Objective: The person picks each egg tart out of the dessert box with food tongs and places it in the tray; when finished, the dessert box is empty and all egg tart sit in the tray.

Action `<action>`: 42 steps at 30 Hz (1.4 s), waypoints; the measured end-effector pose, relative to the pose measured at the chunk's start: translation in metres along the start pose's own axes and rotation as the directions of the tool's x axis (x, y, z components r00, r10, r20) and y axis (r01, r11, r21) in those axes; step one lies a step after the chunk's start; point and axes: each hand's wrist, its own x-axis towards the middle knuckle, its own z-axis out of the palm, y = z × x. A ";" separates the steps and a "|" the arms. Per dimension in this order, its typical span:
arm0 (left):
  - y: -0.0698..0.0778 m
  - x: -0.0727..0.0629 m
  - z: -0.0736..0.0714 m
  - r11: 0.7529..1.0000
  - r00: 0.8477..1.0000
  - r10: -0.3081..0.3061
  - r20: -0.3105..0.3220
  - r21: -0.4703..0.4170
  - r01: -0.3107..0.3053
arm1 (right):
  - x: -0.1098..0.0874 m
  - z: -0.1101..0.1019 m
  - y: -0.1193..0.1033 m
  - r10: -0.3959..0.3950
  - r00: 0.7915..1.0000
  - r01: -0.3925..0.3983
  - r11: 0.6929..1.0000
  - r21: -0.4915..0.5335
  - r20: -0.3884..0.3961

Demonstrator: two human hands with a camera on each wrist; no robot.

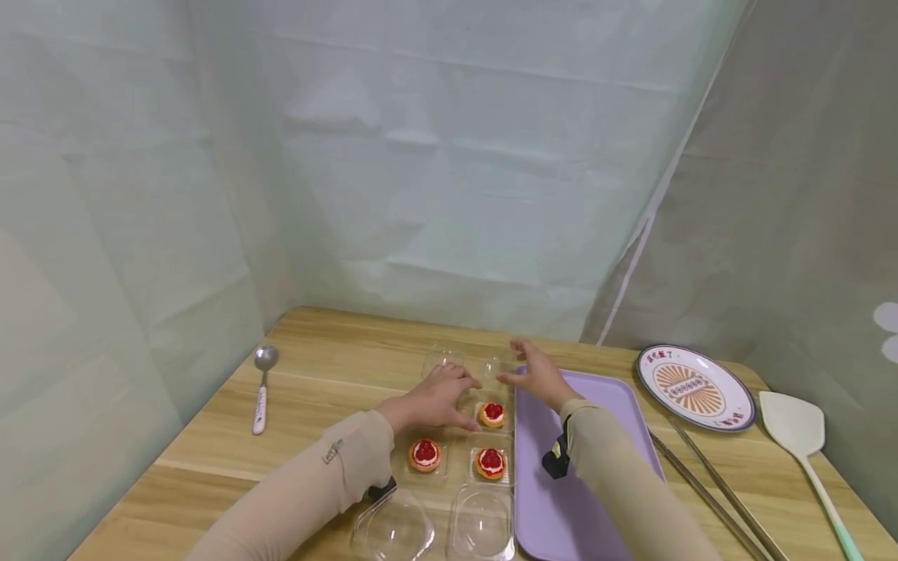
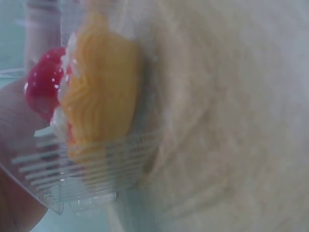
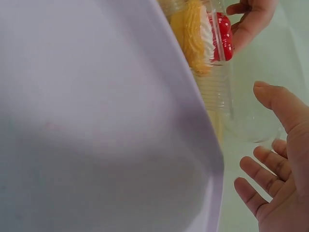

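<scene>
Sleeves (image 1: 302, 483) up front, and the far tart (image 1: 492, 414) sat nearer the loosely curved left hand (image 1: 436, 395) than the spread-fingered right hand (image 1: 542, 377), both seemingly empty!

- Two hands of my own: left hand (image 1: 435, 397) and right hand (image 1: 540, 378)
- Three red-topped tarts (image 1: 490, 463) in my sight — what's under my left hand is hidden
- Four clear lids (image 1: 482, 523)
- One lilac tray (image 1: 578, 506)
- One plate (image 1: 694, 387)
- One spoon (image 1: 260, 407)
- One spatula (image 1: 795, 425)
- Two long metal rods (image 1: 730, 490) — I can't tell whether they join
</scene>
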 end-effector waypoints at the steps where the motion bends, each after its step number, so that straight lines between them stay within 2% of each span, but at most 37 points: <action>1: 0.000 0.000 0.000 1.000 1.000 -0.002 0.003 0.002 0.002 | 0.000 0.000 0.001 0.002 1.000 -0.002 1.000 -0.006 0.002; 9: 0.000 0.001 0.001 1.000 1.000 0.000 0.003 0.018 0.000 | 0.000 0.003 0.007 -0.016 1.000 0.017 1.000 -0.024 0.005; 20: 0.000 0.001 0.001 1.000 1.000 -0.001 0.002 0.029 0.001 | 0.004 0.003 0.014 -0.040 0.997 0.044 0.997 -0.069 0.061; 26: 0.000 0.002 0.001 1.000 1.000 -0.016 0.011 0.024 0.016 | 0.005 0.003 0.015 -0.029 0.995 0.036 0.996 -0.083 0.091; 42: 0.005 -0.002 -0.004 0.998 0.999 -0.027 0.027 0.056 0.025 | 0.006 0.000 0.012 -0.021 0.994 0.034 0.993 -0.116 0.106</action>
